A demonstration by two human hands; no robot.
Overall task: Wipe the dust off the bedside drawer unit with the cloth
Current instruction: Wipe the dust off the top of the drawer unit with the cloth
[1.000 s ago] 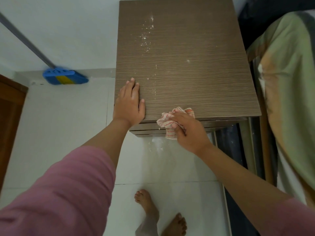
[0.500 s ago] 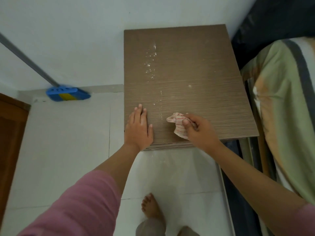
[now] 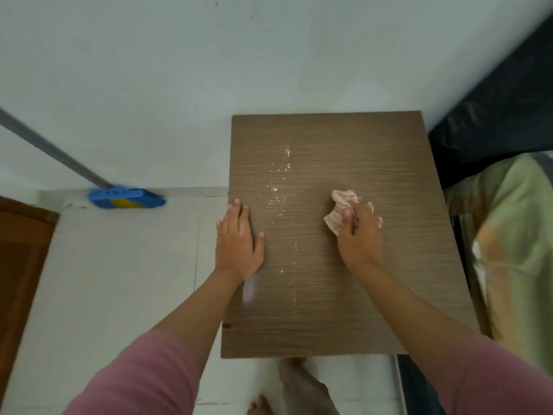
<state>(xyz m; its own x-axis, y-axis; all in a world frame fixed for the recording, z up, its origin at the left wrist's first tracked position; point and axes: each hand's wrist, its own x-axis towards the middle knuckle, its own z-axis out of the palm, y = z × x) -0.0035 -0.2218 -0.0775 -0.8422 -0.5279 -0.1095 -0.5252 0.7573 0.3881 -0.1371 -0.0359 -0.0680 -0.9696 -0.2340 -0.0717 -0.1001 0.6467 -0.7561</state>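
The brown wood-grain top of the bedside drawer unit [image 3: 374,295] fills the middle of the view. White dust specks [image 3: 279,181] run in a line down its centre-left. My right hand [image 3: 360,238] presses a crumpled white cloth with red stripes [image 3: 339,209] onto the top, right of the dust line. My left hand [image 3: 238,242] lies flat with fingers spread on the left edge of the top. The drawers below are hidden from this angle.
A blue broom head [image 3: 125,198] with a grey handle leans on the white wall at the left. A brown door [image 3: 18,265] stands at far left. A bed with green and orange bedding [image 3: 514,250] borders the unit's right side. My bare feet [image 3: 302,387] are on the white floor tiles.
My right hand has carried the cloth from the front edge up onto the middle of the top. My view has moved over the unit, so the whole top now shows.
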